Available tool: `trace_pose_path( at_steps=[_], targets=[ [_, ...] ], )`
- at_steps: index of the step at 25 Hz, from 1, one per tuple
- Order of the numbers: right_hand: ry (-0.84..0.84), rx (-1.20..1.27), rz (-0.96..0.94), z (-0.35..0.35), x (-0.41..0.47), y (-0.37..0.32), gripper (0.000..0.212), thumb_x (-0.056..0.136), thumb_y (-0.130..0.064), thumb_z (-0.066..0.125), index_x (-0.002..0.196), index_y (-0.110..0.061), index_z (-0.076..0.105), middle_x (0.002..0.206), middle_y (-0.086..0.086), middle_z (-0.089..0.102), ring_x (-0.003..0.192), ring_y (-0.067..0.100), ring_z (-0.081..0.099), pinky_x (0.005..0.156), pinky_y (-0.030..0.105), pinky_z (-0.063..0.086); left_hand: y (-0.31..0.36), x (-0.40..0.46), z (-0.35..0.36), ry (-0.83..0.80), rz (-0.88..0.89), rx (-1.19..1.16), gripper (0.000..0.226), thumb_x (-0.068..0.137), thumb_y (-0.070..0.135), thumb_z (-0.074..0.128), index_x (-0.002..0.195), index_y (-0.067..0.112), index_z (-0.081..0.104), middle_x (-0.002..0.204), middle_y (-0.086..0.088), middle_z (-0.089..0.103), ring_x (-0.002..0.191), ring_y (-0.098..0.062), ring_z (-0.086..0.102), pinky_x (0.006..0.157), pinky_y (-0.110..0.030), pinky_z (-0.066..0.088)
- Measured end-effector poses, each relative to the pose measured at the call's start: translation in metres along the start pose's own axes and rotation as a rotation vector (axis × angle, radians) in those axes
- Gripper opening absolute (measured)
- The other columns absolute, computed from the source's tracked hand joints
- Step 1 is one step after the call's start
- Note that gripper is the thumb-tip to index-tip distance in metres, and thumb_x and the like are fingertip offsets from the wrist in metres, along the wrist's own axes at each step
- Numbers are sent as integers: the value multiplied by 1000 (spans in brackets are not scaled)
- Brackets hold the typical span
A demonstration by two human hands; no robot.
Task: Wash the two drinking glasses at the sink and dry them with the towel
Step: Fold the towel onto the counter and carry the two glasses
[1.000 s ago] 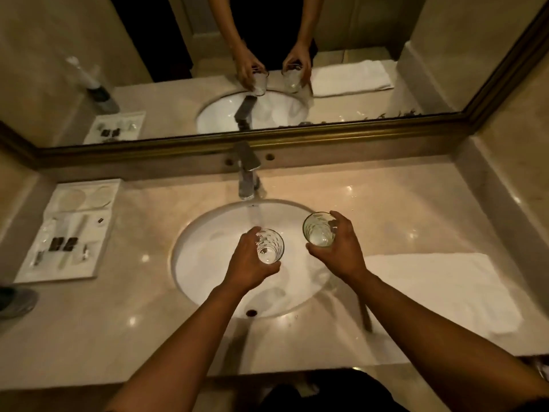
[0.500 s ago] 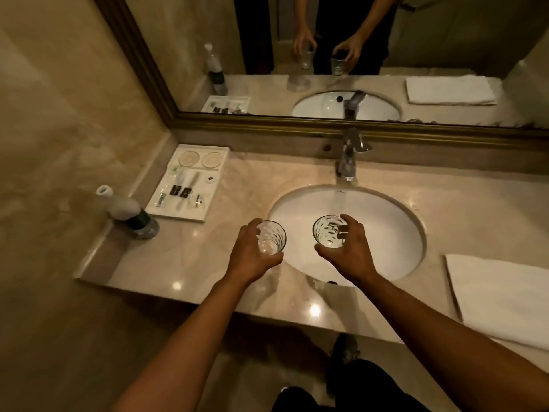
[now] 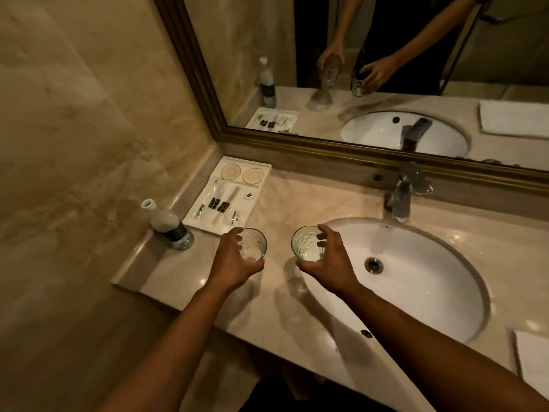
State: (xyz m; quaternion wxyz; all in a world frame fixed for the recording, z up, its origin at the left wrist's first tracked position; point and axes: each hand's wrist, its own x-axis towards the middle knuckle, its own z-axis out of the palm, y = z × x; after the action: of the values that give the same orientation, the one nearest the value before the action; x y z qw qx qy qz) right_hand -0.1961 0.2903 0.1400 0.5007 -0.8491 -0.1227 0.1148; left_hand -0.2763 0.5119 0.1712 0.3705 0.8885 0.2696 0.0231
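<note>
My left hand point(image 3: 233, 263) grips a clear ribbed drinking glass point(image 3: 254, 243) above the marble counter point(image 3: 297, 197), left of the sink. A second clear glass point(image 3: 307, 243) is held upright in my right hand point(image 3: 329, 263), just over the left rim of the white oval sink point(image 3: 416, 281). Both glasses look empty. The chrome faucet point(image 3: 402, 197) stands behind the basin, with no water running. A folded white towel point(image 3: 533, 361) lies on the counter at the right edge of the view, mostly cut off.
A white amenity tray point(image 3: 228, 194) with two round coasters and small packets sits at the back left. A plastic water bottle point(image 3: 169, 224) stands beside it near the wall. A gold-framed mirror point(image 3: 326, 144) runs along the back. The counter's front edge is close to my body.
Both hands have carried the glasses leftward, from over the basin to its left rim and the counter beside it. My view has turned left, pushing the towel to the edge.
</note>
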Motion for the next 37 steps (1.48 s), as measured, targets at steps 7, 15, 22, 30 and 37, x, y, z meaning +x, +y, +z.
trace_pose_path(
  at_steps=[7, 15, 22, 30, 37],
  targets=[
    [-44, -20, -53, 32, 74, -37, 97, 60, -31, 90, 142, -21, 39, 133, 1, 46, 115, 15, 53, 99, 33, 49, 4, 73, -28, 38, -14, 52, 99, 61, 25, 91, 146, 14, 40, 141, -8, 40, 124, -26, 54, 104, -34, 46],
    [-5, -70, 65, 107, 176, -75, 99, 59, -23, 90, 142, -24, 36, 132, 10, 44, 120, 21, 49, 102, 37, 49, -19, 215, -50, 27, -81, -22, 100, 63, 19, 90, 145, 22, 33, 138, -13, 30, 130, -38, 42, 109, -47, 44],
    [53, -35, 134, 133, 243, -88, 102, 60, -22, 91, 145, -23, 36, 134, 6, 50, 117, 18, 54, 98, 33, 51, -2, 318, -70, -90, -76, 200, 97, 66, 29, 91, 146, 16, 37, 145, -14, 42, 137, -37, 37, 106, -46, 43],
    [7, 45, 129, 153, 333, -97, 89, 61, -4, 88, 136, -15, 41, 116, -5, 55, 113, 19, 60, 94, 26, 48, -24, 404, -82, -242, 12, 360, 102, 65, 20, 90, 149, 15, 33, 145, -16, 38, 136, -38, 37, 110, -42, 41],
    [-61, -11, 117, 184, 379, -77, 93, 60, -18, 92, 137, -21, 40, 128, 0, 62, 113, 13, 57, 93, 21, 44, -41, 450, -75, -249, 49, 332, 106, 58, 15, 93, 148, 14, 37, 142, -16, 39, 129, -37, 49, 108, -41, 46]
  ],
)
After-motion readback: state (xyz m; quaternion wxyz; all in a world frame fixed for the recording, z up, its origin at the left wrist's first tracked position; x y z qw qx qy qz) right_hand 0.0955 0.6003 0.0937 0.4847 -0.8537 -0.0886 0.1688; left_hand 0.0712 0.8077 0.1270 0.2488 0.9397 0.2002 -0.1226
